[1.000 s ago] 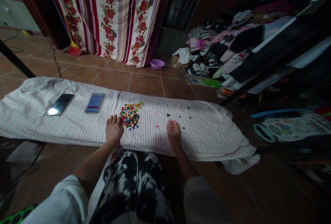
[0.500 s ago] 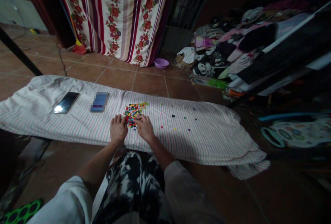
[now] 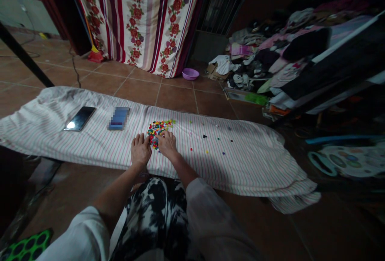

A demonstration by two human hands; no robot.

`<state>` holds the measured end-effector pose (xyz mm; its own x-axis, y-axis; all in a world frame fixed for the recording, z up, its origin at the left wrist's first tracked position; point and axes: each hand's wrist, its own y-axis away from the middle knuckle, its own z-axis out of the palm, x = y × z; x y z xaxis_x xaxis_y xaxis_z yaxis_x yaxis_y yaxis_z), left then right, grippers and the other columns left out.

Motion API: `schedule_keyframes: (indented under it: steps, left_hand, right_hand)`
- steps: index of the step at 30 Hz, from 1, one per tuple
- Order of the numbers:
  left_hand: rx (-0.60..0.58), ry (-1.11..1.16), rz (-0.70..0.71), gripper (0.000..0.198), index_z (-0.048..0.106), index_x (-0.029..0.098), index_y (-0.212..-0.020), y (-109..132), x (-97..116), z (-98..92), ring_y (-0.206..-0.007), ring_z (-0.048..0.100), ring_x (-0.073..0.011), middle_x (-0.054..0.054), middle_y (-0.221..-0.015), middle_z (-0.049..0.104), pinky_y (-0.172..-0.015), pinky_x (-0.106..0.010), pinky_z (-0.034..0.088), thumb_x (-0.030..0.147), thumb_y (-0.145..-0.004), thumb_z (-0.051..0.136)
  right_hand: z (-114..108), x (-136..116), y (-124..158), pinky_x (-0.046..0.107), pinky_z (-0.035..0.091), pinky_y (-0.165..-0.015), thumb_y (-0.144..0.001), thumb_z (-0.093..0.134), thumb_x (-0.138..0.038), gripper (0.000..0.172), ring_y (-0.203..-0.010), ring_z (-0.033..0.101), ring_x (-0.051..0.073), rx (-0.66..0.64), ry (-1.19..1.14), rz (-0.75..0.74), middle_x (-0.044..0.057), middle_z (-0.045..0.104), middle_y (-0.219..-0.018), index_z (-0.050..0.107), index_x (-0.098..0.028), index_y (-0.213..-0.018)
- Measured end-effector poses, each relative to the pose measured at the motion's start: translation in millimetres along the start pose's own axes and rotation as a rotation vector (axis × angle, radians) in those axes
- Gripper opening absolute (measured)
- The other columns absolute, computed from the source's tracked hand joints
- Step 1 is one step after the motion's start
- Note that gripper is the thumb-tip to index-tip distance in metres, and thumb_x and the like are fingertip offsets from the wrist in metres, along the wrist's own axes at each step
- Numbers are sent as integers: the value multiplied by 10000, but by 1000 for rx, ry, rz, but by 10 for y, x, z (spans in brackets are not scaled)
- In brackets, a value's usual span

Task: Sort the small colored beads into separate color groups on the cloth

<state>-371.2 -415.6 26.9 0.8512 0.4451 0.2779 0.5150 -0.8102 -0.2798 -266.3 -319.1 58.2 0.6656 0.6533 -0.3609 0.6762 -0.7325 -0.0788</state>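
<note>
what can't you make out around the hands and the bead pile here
Pile of coloured pieces: head view, each too small and dim for its shape.
Right hand: fingertips cover the pile's near edge, so whether its grip holds a piece is hidden.
Left hand: flat on the striped cloth, hiding anything beneath.
Blue phone: screen blurred.

head-worn view, forward and down, near
</note>
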Motion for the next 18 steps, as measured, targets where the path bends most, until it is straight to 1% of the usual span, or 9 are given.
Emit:
schedule_keyframes:
  steps: [3, 9, 12, 18]
  left_hand:
    - [10, 3, 2, 434, 596, 195, -1291, -1, -3, 12, -1374, 430, -304, -143, -1426, 533, -1109, -493, 343, 226, -903, 403]
    - [1, 1, 4, 430, 607, 179, -1276, -1, -5, 13, -1372, 431, -307, -152, -1427, 529, -1112, -489, 339, 228, -905, 394]
    - [-1, -16, 19, 433, 606, 168, -1276, 6, 0, -3, -1365, 435, -317, -163, -1417, 535, -1102, -497, 349, 229, -910, 383]
    - [26, -49, 34, 418, 615, 174, -1255, 15, 4, -6, -1349, 441, -312, -150, -1398, 548, -1100, -486, 350, 243, -916, 380]
  right_hand:
    - [-6, -48, 11, 393, 343, -979, -967, 465, -238, 307, -1149, 420, 238, 1, 13, -14, 58, 541, -1265, 707, -321, -1135]
    - [-24, -127, 6, 384, 349, -984, -950, 531, -258, 242, -1132, 444, 242, -21, 9, -11, 70, 596, -1173, 727, -269, -1092]
    - [-43, -169, -19, 388, 342, -990, -937, 556, -263, 211, -1140, 449, 247, -42, 28, 0, 71, 611, -1158, 733, -247, -1050]
    - [-104, -294, -40, 402, 337, -984, -977, 435, -209, 285, -1156, 458, 244, -83, 100, 34, 109, 622, -1173, 709, -190, -1055]
